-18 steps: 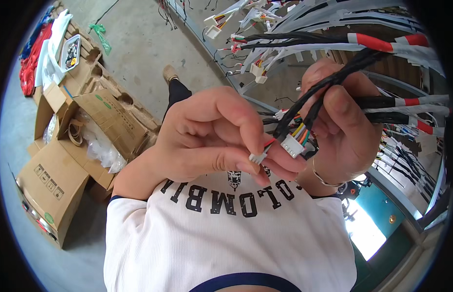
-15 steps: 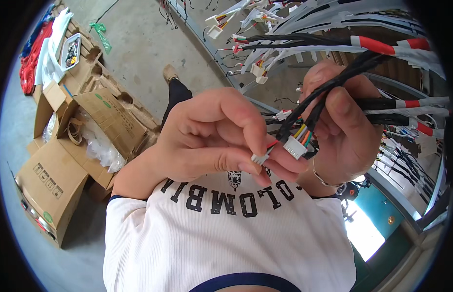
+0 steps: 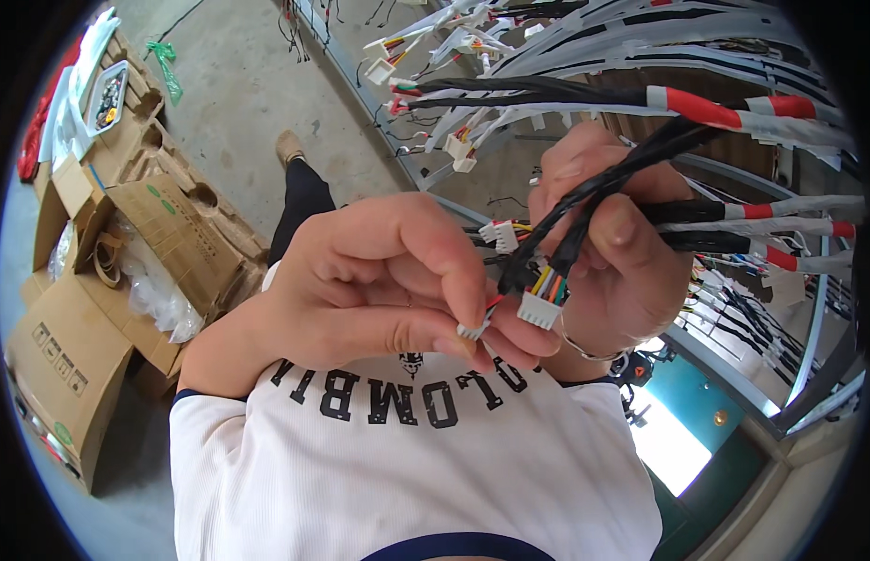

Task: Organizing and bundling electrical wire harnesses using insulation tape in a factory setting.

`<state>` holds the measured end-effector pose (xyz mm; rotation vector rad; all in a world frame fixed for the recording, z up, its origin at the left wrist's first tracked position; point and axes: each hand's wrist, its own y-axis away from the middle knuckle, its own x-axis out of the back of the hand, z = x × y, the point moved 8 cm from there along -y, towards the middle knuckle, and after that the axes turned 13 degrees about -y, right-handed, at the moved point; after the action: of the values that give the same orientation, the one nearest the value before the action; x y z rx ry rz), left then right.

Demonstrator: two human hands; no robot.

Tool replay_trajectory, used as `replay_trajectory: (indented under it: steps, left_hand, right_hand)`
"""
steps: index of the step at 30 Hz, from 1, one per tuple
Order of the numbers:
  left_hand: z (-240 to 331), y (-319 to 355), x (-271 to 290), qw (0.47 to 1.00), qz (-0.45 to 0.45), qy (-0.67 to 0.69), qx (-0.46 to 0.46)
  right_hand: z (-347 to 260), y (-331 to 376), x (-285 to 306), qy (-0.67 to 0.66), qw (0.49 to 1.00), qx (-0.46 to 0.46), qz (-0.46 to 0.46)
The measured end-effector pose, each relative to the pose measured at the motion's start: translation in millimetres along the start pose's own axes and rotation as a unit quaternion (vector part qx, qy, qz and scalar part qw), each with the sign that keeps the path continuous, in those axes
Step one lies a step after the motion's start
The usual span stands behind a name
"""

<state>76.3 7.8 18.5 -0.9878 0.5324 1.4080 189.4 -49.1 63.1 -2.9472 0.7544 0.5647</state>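
Observation:
My left hand (image 3: 388,290) is closed, pinching a small white connector (image 3: 473,329) with a red wire between thumb and fingers. Just right of it hangs a larger white connector (image 3: 539,310) with yellow, orange and green wires, close to my left fingertips. My right hand (image 3: 622,234) is closed round the black-wrapped wire harness (image 3: 584,201), from whose branches both connectors come. Another white connector (image 3: 500,236) with yellow and red wires shows behind the harness. The right fingertips are partly hidden by the black branches.
More harnesses with red and white bands (image 3: 701,106) stretch across the upper right, their white connectors (image 3: 461,150) hanging loose. A metal frame (image 3: 337,65) runs behind them. At left, opened cardboard boxes (image 3: 75,346) stand below a tray of small parts (image 3: 107,98).
The whole view has shifted, so hands and surroundings sit further left. Both hands keep their grips. The white connector behind the harness shows more clearly now.

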Motion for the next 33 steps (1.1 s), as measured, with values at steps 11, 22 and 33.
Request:
replay_trajectory:
  steps: [11, 22, 33]
  left_hand:
    - [2, -4, 0, 0.999, -0.025, -0.029, -0.002]
    - [36, -8, -4, 0.902, 0.043, -0.409, -0.135]
    - [44, -1, -8, 0.835, 0.159, -0.498, -0.171]
  right_hand:
    - [-1, -2, -2, -0.002, 1.000, 0.016, 0.000]
    - [0, -3, -6, -0.044, 0.998, -0.010, 0.037]
    - [1, -4, -4, -0.063, 0.993, 0.012, 0.096]
